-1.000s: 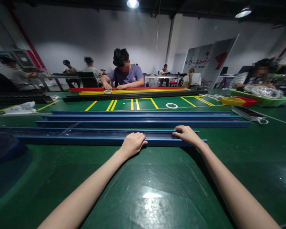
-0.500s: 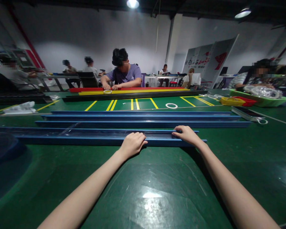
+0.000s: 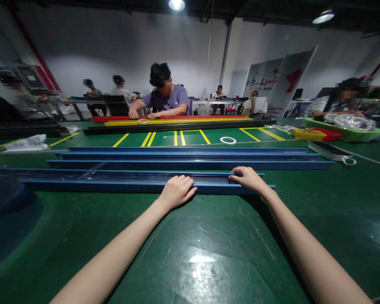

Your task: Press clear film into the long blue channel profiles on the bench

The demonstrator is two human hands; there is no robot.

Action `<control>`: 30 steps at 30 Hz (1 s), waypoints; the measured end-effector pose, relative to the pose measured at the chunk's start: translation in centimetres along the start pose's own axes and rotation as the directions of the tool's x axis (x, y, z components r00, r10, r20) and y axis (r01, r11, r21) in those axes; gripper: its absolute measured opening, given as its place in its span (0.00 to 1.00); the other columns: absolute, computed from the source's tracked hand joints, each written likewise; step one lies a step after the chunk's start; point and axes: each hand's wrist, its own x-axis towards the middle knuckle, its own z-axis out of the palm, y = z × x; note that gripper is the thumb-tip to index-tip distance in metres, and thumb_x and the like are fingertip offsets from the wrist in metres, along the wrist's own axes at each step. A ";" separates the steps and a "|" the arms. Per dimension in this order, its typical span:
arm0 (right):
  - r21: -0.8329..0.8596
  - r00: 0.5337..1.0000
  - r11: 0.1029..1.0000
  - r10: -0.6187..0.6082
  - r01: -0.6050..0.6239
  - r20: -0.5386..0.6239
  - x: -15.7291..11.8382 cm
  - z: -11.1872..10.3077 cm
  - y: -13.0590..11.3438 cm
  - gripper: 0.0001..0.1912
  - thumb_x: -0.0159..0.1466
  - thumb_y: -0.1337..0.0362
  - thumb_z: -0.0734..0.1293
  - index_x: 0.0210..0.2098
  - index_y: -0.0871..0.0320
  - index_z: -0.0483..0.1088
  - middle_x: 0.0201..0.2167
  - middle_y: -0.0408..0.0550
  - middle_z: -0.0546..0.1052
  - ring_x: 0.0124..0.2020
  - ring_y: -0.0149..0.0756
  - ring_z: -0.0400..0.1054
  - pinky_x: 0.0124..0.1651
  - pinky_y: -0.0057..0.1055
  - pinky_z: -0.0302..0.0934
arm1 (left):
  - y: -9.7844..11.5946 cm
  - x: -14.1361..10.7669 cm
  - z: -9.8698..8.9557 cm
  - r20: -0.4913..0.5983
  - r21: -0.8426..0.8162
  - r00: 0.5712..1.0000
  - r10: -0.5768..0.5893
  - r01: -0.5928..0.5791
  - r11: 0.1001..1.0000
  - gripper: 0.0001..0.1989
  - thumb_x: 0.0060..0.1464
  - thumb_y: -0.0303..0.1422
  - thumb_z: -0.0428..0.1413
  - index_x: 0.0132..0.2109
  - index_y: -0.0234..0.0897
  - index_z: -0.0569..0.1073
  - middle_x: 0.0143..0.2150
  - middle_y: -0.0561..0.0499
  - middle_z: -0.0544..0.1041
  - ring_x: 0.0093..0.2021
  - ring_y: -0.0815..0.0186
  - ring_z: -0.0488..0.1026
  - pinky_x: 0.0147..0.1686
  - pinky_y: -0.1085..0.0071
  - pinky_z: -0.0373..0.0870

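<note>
A long blue channel strip with two raised walls lies across the table in front of me. My left hand is hooked over its near wall, fingers bent down inside and the thumb along the outer face. Further right, by the strip's right end, my right hand reaches over the near wall with curled fingers at the inside and far edge. Its fingertips are partly hidden. Clear film lies across the strip left of my hands. Behind it more blue channel strips lie parallel.
Black, yellow and red strips lie farther back, before a co-worker. A white tape ring rests among yellow floor-tape lines. At right are a phone-like device and a green tray; a dark blue curved object is at left.
My left thumb has moved slightly away from the fingers, down the strip's outer face. My right hand looks unmoved. The co-worker's hand on the left side has shifted left.
</note>
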 end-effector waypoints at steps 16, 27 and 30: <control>-0.051 0.969 0.992 -0.125 0.116 -0.211 -0.4 0.3 -0.4 0.10 0.56 0.58 0.60 0.29 0.58 0.67 0.29 0.48 0.72 0.33 0.36 0.64 0.36 0.28 0.54 | -0.3 -0.1 0.5 -0.054 -0.005 0.998 -0.012 0.012 1.000 0.14 0.57 0.41 0.44 0.35 0.35 0.66 0.30 0.51 0.72 0.31 0.66 0.68 0.30 0.71 0.58; -0.395 0.910 0.918 -0.123 -0.048 -0.397 -1.9 0.9 -2.2 0.22 0.61 0.58 0.53 0.16 0.58 0.66 0.18 0.49 0.70 0.21 0.32 0.61 0.24 0.30 0.41 | -0.3 -0.2 0.5 -0.036 -0.019 0.999 -0.013 0.013 1.000 0.14 0.58 0.40 0.43 0.35 0.35 0.65 0.29 0.50 0.71 0.31 0.66 0.67 0.29 0.71 0.58; -0.377 0.909 0.924 -0.104 -0.062 -0.404 -2.0 1.3 -2.6 0.23 0.61 0.57 0.53 0.16 0.59 0.67 0.17 0.50 0.71 0.20 0.32 0.62 0.23 0.30 0.39 | -0.3 -0.2 0.5 -0.038 -0.011 0.999 -0.011 0.011 1.000 0.14 0.58 0.40 0.43 0.34 0.35 0.65 0.29 0.50 0.71 0.30 0.66 0.67 0.29 0.71 0.58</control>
